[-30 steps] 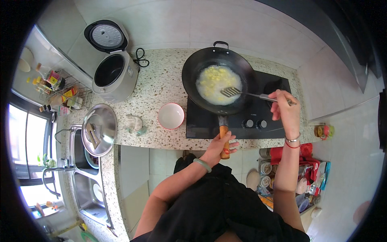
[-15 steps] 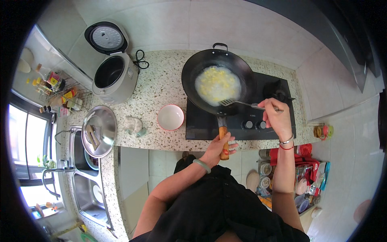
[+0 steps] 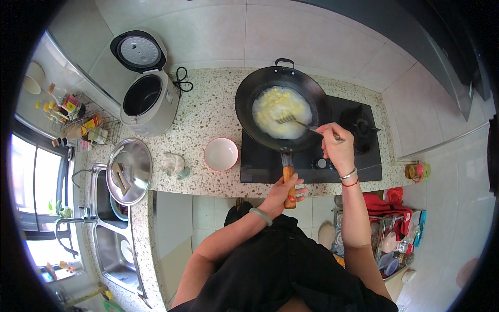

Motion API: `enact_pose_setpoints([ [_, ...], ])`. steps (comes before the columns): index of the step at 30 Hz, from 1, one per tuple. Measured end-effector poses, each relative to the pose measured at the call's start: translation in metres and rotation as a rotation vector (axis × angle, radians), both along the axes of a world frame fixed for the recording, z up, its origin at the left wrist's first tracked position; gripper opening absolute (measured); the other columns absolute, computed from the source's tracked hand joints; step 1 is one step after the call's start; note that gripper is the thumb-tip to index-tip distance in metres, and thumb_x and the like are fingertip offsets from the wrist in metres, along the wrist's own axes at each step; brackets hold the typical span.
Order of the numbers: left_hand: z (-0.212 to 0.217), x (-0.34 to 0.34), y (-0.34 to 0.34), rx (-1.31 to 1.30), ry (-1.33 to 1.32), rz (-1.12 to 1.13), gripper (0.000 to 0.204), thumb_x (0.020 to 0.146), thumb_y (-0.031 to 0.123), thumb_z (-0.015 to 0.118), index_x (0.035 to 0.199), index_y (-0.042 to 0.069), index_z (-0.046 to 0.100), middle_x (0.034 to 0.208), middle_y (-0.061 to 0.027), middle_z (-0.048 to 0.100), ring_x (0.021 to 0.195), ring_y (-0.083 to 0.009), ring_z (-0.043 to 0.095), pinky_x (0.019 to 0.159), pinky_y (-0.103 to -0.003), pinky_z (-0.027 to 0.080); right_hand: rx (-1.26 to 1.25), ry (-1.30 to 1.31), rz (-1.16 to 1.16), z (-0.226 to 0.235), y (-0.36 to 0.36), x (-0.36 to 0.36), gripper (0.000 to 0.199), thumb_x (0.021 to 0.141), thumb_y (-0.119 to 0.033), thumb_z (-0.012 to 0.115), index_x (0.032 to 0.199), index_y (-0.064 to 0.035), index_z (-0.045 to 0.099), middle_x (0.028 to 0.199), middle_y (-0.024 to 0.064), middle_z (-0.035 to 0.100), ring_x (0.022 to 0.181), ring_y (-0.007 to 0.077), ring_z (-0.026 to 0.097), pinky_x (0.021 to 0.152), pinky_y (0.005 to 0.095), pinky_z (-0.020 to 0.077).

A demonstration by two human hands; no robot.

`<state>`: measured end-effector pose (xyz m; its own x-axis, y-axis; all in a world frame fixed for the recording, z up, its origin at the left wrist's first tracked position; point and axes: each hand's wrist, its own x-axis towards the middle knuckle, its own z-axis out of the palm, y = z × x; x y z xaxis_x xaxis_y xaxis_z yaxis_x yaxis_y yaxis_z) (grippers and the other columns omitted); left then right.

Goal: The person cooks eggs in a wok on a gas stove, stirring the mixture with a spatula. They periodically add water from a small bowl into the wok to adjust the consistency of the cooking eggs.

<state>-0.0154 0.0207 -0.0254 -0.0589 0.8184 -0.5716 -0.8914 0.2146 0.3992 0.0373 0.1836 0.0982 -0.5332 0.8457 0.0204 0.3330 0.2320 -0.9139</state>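
Stirring scrambled egg (image 3: 280, 112) in black wok (image 3: 248, 99) on gas hob (image 3: 358, 156). Left hand (image 3: 283, 190) clamped on wok's wooden handle (image 3: 289, 182), hanging off hob's front edge. Right hand (image 3: 338, 148) closed round metal spatula (image 3: 296, 122), blade in egg. Risk: hard push tips wok, egg slops onto hob. Empty pink bowl (image 3: 221, 154) left of hob.

Speckled stone counter (image 3: 208, 112) along a tiled wall. Black hob (image 3: 364, 156) set into it at right, wok (image 3: 280, 106) on top. Left of hob: pink bowl (image 3: 221, 154), then crumpled cloth (image 3: 174, 164). Further left, open rice cooker (image 3: 148, 99) near wall, steel lid (image 3: 129, 170) over sink edge, bottle rack (image 3: 78, 122) beyond.
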Motion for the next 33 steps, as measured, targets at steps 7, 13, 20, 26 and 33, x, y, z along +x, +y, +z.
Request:
enact_pose_setpoints([
  [7,0.002,0.000,-0.001,0.001,-0.003,0.004,0.048,0.094,0.032,0.059,0.129,0.008,0.038,0.124,-0.0121,0.054,0.104,-0.0263,0.060,0.079,-0.039,0.055,0.129,-0.011,-0.011,-0.011,-0.003,-0.012,0.021,0.092,-0.016,0.053,0.084,-0.0043,0.068,0.049,0.0000,0.053,0.039,0.0070,0.050,0.038,0.0242,0.0373],
  [13,0.001,-0.001,0.000,-0.004,0.001,-0.004,0.048,0.094,0.033,0.059,0.130,0.008,0.038,0.123,-0.0117,0.054,0.104,-0.0263,0.061,0.079,-0.038,0.055,0.023,0.085,0.002,-0.024,0.002,-0.017,0.021,0.093,-0.016,0.053,0.087,-0.0023,0.067,0.052,0.0003,0.054,0.042,0.0067,0.052,0.040,0.0232,0.0384],
  [20,0.002,-0.001,0.000,-0.007,0.005,-0.003,0.048,0.094,0.033,0.059,0.130,0.008,0.038,0.124,-0.0114,0.055,0.104,-0.0261,0.061,0.079,-0.038,0.055,-0.049,0.116,0.065,-0.026,0.003,-0.014,0.021,0.094,-0.016,0.052,0.092,-0.0014,0.067,0.057,0.0007,0.056,0.044,0.0066,0.052,0.041,0.0218,0.0403],
  [26,0.002,-0.001,0.000,-0.008,-0.006,-0.005,0.046,0.094,0.033,0.059,0.129,0.009,0.040,0.125,-0.0115,0.054,0.105,-0.0262,0.060,0.080,-0.038,0.054,-0.212,0.111,0.015,0.012,0.008,0.005,0.020,0.094,-0.015,0.052,0.093,-0.0016,0.067,0.061,0.0007,0.057,0.045,0.0068,0.053,0.043,0.0207,0.0436],
  [33,0.001,0.000,-0.001,0.003,0.003,-0.001,0.047,0.094,0.034,0.058,0.129,0.008,0.040,0.125,-0.0118,0.054,0.107,-0.0263,0.059,0.080,-0.038,0.054,0.092,-0.016,0.028,0.041,0.003,0.006,0.017,0.091,-0.011,0.054,0.091,-0.0004,0.068,0.057,0.0006,0.055,0.046,0.0062,0.053,0.044,0.0219,0.0395],
])
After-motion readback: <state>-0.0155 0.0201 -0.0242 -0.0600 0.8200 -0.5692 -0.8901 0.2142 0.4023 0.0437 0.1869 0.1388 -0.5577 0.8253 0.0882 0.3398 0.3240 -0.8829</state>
